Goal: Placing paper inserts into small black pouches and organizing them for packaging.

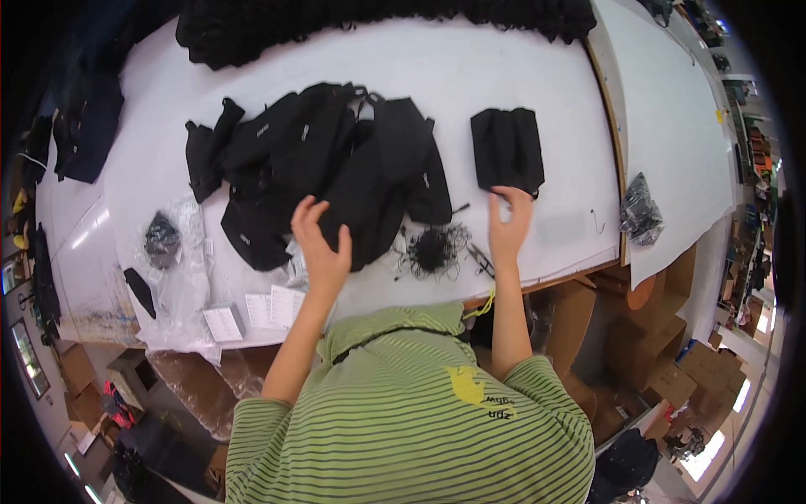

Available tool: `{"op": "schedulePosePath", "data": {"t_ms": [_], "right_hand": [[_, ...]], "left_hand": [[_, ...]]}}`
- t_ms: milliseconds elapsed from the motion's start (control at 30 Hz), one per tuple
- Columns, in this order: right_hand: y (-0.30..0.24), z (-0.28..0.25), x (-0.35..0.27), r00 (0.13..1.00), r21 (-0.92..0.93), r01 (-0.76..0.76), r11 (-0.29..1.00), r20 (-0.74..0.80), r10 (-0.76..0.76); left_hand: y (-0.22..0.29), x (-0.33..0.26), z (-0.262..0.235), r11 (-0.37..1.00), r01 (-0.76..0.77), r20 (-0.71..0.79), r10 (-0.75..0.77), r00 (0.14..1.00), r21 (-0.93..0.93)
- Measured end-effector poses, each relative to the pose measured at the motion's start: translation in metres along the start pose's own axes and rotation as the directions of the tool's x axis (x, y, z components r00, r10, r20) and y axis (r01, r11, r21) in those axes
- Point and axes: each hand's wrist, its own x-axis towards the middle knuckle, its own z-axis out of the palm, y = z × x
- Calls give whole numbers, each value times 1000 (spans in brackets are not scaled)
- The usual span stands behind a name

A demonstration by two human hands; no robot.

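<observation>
A heap of black garments with small pale logos lies across the middle of the white table. My left hand is at the heap's near edge, thumb and fingers spread, holding nothing. To the right lies a folded black cloth piece, flat and roughly rectangular. At its near edge is my right hand, thumb and fingers apart, fingertips at the cloth; whether they press on it I cannot tell. Between my hands sit a tangle of thin black strings and a pair of small snips.
White card stacks and clear plastic bags lie at the near left. A long black pile runs along the far side. A bagged black item is on the right-hand table. Cardboard boxes stand below the table's right side.
</observation>
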Motion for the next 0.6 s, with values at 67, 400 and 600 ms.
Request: {"op": "schedulePosePath", "data": {"t_ms": [67, 400, 600], "right_hand": [[-12, 12, -23, 937, 80, 73, 994, 336, -96], [-27, 14, -51, 800, -40, 33, 999, 600, -2], [-16, 70, -70, 802, -182, 287, 941, 582, -132]], "left_hand": [[-24, -20, -20, 994, 61, -36, -58, 998, 90], [-112, -165, -117, 828, 328, 34, -384, 923, 454], [-136, -185, -114, 813, 305, 71, -387, 919, 496]]}}
